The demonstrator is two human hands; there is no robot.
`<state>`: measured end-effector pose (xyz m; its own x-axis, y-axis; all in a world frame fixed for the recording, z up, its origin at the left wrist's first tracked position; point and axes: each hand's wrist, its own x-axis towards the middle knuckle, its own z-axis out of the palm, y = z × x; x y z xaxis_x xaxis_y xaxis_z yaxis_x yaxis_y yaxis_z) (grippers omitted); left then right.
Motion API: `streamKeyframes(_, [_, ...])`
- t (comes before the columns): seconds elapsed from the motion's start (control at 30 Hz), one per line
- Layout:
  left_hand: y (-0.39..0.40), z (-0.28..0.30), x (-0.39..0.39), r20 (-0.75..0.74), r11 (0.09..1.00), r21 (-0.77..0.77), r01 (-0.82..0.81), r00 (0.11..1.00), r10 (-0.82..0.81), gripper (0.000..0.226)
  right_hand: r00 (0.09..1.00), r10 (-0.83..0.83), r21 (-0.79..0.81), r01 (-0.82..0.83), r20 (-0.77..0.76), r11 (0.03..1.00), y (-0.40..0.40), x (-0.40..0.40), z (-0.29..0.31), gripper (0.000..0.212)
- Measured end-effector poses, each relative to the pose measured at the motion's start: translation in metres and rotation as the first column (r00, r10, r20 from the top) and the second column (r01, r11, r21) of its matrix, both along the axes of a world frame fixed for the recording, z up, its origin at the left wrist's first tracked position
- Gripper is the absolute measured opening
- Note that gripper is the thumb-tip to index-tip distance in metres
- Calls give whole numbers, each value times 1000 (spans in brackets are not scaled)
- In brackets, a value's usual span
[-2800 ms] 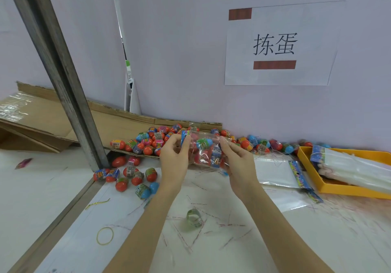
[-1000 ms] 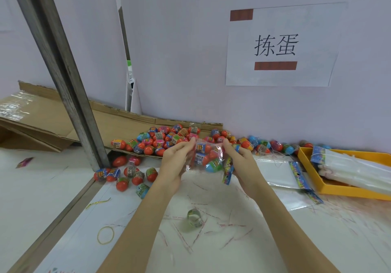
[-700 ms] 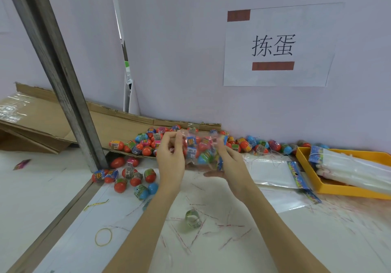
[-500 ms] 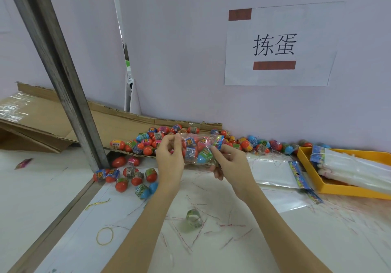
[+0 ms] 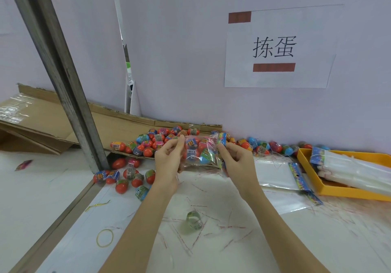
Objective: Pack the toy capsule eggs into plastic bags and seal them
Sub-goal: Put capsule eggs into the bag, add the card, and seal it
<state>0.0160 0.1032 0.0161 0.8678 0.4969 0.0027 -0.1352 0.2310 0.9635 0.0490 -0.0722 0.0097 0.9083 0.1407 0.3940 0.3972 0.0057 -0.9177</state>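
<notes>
Above the white table (image 5: 264, 241) with its yellow rubber band (image 5: 105, 238), the left hand (image 5: 169, 160) and right hand (image 5: 237, 160) each pinch an end of the clear bag (image 5: 201, 152) of capsule eggs, held off the surface just before the loose eggs (image 5: 148, 145) heaped on cardboard (image 5: 53, 124) by the wall.

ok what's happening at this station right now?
A person is bagging toy capsule eggs. Both hands hold one clear bag of eggs above the table: the left hand pinches its left end, the right hand grips the end with the printed header. Whether it is sealed cannot be told. Loose eggs lie piled along the cardboard by the wall, more sit by the metal post, and empty bags lie flat beside a yellow tray.
</notes>
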Motion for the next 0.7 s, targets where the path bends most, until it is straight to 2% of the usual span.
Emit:
streamKeyframes(0.07, [-1, 2, 0, 41, 998, 2, -66, 997, 66, 16, 999, -24, 7, 24, 20, 1000, -3, 1, 1, 36])
streamKeyframes(0.2, [-5, 3, -2, 73, 997, -68, -37, 996, 42, 18, 997, -70, -5, 70, -10, 998, 0, 1, -3, 31])
streamKeyframes(0.3, [-10, 5, -5, 112, 997, -37, -62, 992, 65, 20, 985, 10, 52, -2, -170, 999, 3, -2, -2, 26])
streamKeyframes(0.37, [-12, 7, -6, 162, 999, -30, -44, 986, 48, 27, 946, 137, 155, -94, -295, 983, 4, -5, 3, 32])
streamKeyframes(0.43, [-11, 8, -6, 230, 996, 87, 3, 973, -23, 27, 868, 326, 322, -208, -374, 924, 5, -5, 9, 37])
streamKeyframes(0.5, [-12, 6, -6, 253, 948, 309, 76, 954, -159, 30, 799, 454, 465, -252, -395, 849, 5, -5, 14, 41])
streamKeyframes(0.53, [-14, 5, -7, 250, 924, 367, 108, 946, -209, 36, 791, 463, 488, -244, -399, 838, 5, -5, 14, 44])
streamKeyframes(0.6, [-18, 5, -8, 268, 946, 298, 126, 940, -209, 43, 822, 390, 448, -189, -414, 874, 5, -4, 13, 47])
streamKeyframes(0.7, [-16, 3, -4, 286, 976, 215, 24, 954, -86, 24, 883, 267, 348, -129, -385, 929, 4, -4, 8, 28])
